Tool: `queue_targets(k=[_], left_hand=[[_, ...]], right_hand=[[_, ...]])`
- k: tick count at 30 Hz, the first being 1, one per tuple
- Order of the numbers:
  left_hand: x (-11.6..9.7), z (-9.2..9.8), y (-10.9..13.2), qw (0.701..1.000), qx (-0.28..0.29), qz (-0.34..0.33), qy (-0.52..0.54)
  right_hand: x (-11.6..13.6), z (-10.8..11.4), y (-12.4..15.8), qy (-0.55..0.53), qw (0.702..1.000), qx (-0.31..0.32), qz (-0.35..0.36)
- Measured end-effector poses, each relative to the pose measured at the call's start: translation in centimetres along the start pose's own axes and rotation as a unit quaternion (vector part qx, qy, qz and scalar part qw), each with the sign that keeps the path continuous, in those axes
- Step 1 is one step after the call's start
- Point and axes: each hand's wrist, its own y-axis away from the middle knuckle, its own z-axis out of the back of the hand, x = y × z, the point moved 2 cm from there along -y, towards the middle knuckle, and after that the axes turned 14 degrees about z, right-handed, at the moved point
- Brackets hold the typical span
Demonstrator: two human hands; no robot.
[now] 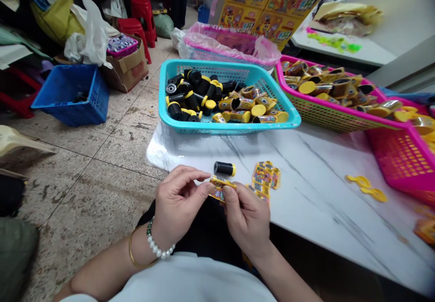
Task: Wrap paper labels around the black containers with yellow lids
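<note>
A small yellow printed label (218, 192) is held above the table's near edge, in front of my lap. My right hand (247, 216) pinches its right end between thumb and fingers. At its left end, my left hand (181, 202) has the thumb and index finger closed about the label's edge; its other fingers are curled. Just beyond the label, a black cylinder with a yellow end (224, 168) lies on its side on the table. More printed labels (267, 175) lie in a loose pile to the right, partly behind my right hand.
The white marbled table (306, 175) bears a turquoise basket (231, 127) of black cylinders and label-wrapped ones. A pink basket (326, 107) of wrapped cylinders stands to the right. Yellow ring-shaped plastic pieces (369, 188) lie nearby. A blue crate (68, 98) sits on the floor at left.
</note>
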Motion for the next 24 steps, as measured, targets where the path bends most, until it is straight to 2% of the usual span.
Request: queue_targets(k=[5, 11, 14, 18, 21, 24], left_hand=[[0.2, 0.0, 0.0, 1.0, -0.001, -0.002, -0.006], [1.1, 0.1, -0.2, 0.999, 0.007, 0.032, 0.012], [1.0, 0.1, -0.4, 0.999, 0.002, 0.03, 0.011], [0.7, 0.1, -0.5, 0.999, 0.023, 0.033, 0.002], [0.9, 0.2, -0.7, 0.996, 0.053, 0.073, 0.02], [1.6, 0.3, -1.1, 0.985, 0.085, 0.142, 0.051]], right_hand=[[0.0, -0.2, 0.1, 0.018, 1.0, -0.004, 0.011], [0.0, -0.6, 0.2, 0.013, 0.999, 0.001, 0.029], [0.0, -0.7, 0.1, 0.013, 0.999, -0.005, 0.037], [0.0, -0.8, 0.0, 0.002, 0.999, -0.004, 0.033], [-0.1, -0.8, -0.1, -0.015, 0.999, 0.004, 0.032], [0.0, -0.7, -0.2, -0.045, 0.998, 0.019, 0.045]])
